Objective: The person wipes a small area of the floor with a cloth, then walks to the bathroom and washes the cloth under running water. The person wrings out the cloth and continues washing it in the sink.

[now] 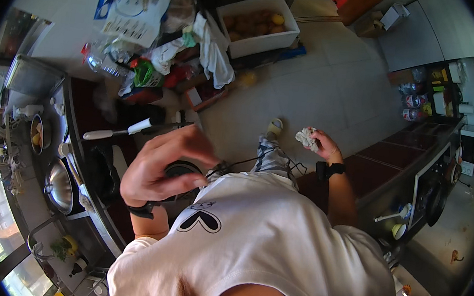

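My left hand (170,162) is raised in front of my chest at the left, blurred, with its fingers bent and apart and nothing seen in it. Behind it, a long white and grey handle (113,131) points out over the floor side of the dark cabinets. My right hand (326,145) is held out low at the right, its fingers closed on a crumpled whitish cloth (306,139). Both wrists wear black bands. Below, one foot in a yellowish slipper (274,127) shows on the tiled floor.
A counter at the left holds a domed metal lid (62,185) and a metal bowl (43,134). Ahead stand a white foam box (258,46) of round produce and piled bags (140,12). The right counter bears a cooktop (426,185) with a black pan.
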`<state>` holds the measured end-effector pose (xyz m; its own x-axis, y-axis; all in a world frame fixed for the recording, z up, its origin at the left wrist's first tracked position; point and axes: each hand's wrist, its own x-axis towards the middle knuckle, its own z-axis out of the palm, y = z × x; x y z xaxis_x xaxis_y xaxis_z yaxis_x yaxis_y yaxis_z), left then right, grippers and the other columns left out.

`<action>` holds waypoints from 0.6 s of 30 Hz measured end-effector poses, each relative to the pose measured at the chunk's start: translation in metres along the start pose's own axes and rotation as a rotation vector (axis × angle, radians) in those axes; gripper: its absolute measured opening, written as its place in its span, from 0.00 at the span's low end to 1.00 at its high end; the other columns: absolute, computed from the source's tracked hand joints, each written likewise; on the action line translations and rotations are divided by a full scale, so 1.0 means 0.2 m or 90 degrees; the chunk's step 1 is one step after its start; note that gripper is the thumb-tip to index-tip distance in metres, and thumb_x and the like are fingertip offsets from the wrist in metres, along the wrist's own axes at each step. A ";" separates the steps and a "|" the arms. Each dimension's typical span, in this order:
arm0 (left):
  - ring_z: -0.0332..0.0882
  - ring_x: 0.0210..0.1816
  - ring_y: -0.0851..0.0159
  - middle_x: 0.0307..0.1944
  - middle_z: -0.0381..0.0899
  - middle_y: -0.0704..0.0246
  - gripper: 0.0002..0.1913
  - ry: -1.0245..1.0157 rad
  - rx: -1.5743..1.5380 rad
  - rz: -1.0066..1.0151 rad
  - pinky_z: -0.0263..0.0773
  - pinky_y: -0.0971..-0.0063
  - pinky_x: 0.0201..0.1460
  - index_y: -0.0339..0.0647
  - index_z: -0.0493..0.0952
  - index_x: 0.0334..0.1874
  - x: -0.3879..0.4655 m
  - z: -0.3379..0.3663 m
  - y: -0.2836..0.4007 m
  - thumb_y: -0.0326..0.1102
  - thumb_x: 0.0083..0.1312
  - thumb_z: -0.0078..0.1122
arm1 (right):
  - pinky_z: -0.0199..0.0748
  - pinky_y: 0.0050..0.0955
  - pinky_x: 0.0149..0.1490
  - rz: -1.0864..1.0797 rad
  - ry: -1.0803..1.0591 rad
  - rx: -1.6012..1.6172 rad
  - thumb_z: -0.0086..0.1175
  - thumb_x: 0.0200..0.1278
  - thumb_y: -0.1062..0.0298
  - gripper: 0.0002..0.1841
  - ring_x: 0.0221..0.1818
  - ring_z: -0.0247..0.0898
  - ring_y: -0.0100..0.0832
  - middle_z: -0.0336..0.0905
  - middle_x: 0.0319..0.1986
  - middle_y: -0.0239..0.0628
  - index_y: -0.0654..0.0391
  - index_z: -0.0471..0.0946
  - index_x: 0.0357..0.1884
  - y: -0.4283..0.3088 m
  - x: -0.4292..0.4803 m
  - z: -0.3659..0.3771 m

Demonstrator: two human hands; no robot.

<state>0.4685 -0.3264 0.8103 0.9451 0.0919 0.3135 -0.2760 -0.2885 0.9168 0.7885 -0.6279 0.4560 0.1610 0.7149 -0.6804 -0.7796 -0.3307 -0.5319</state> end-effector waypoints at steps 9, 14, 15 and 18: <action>0.75 0.35 0.60 0.31 0.78 0.59 0.17 0.252 -0.033 -0.095 0.69 0.68 0.41 0.28 0.75 0.39 0.65 0.18 -0.22 0.38 0.60 0.66 | 0.75 0.40 0.49 -0.117 0.091 0.110 0.52 0.60 0.68 0.15 0.48 0.74 0.36 0.77 0.46 0.38 0.57 0.75 0.49 -0.40 -0.08 -1.06; 0.75 0.34 0.60 0.29 0.76 0.60 0.17 0.319 -0.042 -0.107 0.69 0.67 0.41 0.28 0.75 0.40 1.05 0.26 -0.39 0.36 0.59 0.66 | 0.72 0.34 0.54 -0.188 0.174 -0.042 0.53 0.61 0.67 0.13 0.49 0.72 0.33 0.76 0.47 0.37 0.58 0.74 0.48 -0.71 -0.12 -1.44; 0.76 0.35 0.59 0.31 0.77 0.59 0.16 0.290 -0.068 -0.100 0.69 0.67 0.41 0.28 0.75 0.40 1.13 0.28 -0.43 0.36 0.59 0.65 | 0.71 0.32 0.55 -0.160 0.144 0.006 0.53 0.62 0.68 0.12 0.49 0.72 0.32 0.76 0.47 0.36 0.58 0.74 0.47 -0.77 -0.10 -1.48; 0.78 0.36 0.57 0.35 0.81 0.58 0.15 0.178 -0.060 -0.089 0.71 0.66 0.42 0.30 0.76 0.40 1.32 0.31 -0.54 0.36 0.59 0.66 | 0.71 0.31 0.56 -0.267 0.140 -0.331 0.52 0.63 0.70 0.11 0.48 0.72 0.31 0.75 0.46 0.36 0.60 0.73 0.47 -0.93 -0.03 -1.53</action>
<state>0.7583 -0.3296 0.7783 0.8940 0.3862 0.2271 -0.1745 -0.1667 0.9704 1.1183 -0.7592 0.4050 0.5465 0.7233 -0.4221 -0.2430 -0.3454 -0.9065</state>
